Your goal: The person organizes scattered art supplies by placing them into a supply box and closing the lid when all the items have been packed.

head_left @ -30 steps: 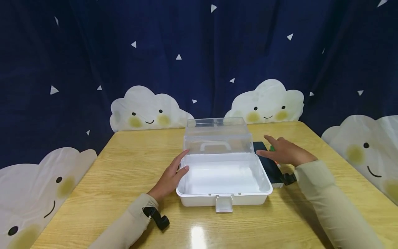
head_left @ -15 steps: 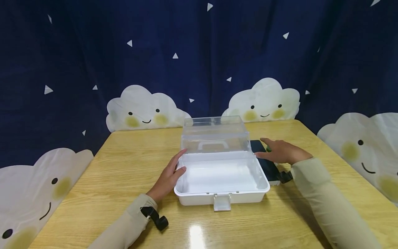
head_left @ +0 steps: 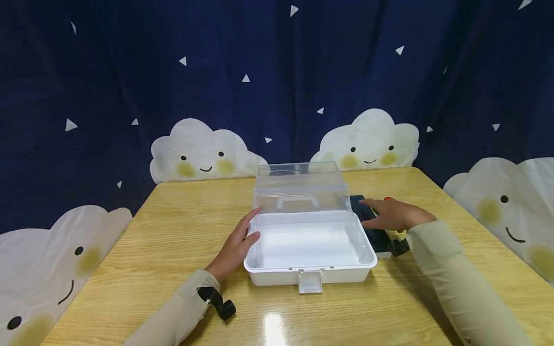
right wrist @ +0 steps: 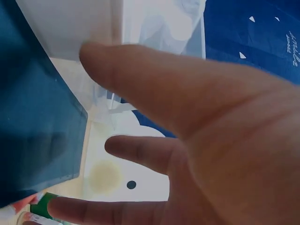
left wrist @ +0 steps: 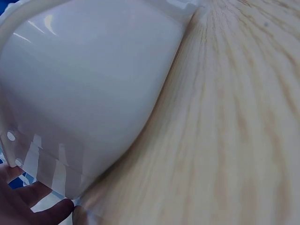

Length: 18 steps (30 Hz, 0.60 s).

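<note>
An open white storage box (head_left: pixel 309 278) with a see-through lid (head_left: pixel 299 182) tipped back stands mid-table in the head view. My left hand (head_left: pixel 231 250) holds its left side, with the thumb over the rim; the left wrist view shows fingers (left wrist: pixel 33 193) at the box's corner. My right hand (head_left: pixel 396 215) hovers to the right of the box with its fingers spread and holds nothing visible. Partly under it lies a flat dark-blue thing like a book (right wrist: pixel 35 122). Beside that, a green item (right wrist: pixel 42 205) shows near the fingertips, its kind unclear.
A wooden table (head_left: pixel 182 226) carries everything. Behind it hangs a dark blue curtain (head_left: pixel 216 96) with white clouds. A small red thing (head_left: pixel 388 198) peeks out behind my right hand. The box's front latch (head_left: pixel 310 282) hangs down.
My right hand has come slightly lower, its fingers spread apart. The green item is now covered in the head view, and a red thing shows behind the hand. My left hand stays put.
</note>
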Each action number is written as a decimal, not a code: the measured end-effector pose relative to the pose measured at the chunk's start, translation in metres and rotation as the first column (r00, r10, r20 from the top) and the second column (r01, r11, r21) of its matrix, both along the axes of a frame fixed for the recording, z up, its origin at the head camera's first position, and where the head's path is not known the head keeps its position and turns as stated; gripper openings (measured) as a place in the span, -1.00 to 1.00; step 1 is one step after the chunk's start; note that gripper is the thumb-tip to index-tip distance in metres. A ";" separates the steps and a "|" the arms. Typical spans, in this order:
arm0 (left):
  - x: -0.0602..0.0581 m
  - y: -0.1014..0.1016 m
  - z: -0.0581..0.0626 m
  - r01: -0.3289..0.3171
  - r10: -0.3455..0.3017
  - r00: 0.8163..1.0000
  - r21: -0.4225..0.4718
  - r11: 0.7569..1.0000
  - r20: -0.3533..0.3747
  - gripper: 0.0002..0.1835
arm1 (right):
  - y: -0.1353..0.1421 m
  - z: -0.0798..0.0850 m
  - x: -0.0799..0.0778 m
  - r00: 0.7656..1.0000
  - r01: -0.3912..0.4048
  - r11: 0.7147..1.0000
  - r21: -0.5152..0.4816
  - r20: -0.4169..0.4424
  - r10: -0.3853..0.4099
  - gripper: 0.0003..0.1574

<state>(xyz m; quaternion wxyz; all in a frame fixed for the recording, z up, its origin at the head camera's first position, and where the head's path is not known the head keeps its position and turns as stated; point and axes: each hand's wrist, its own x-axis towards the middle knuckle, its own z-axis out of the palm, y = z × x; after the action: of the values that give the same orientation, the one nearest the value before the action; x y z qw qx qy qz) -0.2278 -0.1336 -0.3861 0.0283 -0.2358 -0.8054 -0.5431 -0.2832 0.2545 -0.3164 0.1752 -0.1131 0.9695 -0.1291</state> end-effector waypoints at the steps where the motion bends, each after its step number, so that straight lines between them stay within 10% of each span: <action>1: 0.002 0.001 0.002 -0.002 0.002 1.000 -0.005 1.000 0.002 -0.43 | 0.000 -0.001 0.000 1.000 0.004 1.000 -0.011 0.018 -0.004 0.17; 18: 0.003 0.002 0.004 -0.005 0.005 1.000 -0.021 1.000 0.016 -0.44 | -0.009 -0.010 -0.001 0.999 -0.052 0.998 0.048 0.017 0.051 -0.03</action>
<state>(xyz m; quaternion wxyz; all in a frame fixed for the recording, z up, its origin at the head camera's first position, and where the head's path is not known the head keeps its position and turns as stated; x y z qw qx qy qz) -0.2249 -0.1321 -0.3824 0.0206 -0.2296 -0.8117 -0.5367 -0.2841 0.2460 -0.3263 0.1888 -0.1329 0.9676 -0.1021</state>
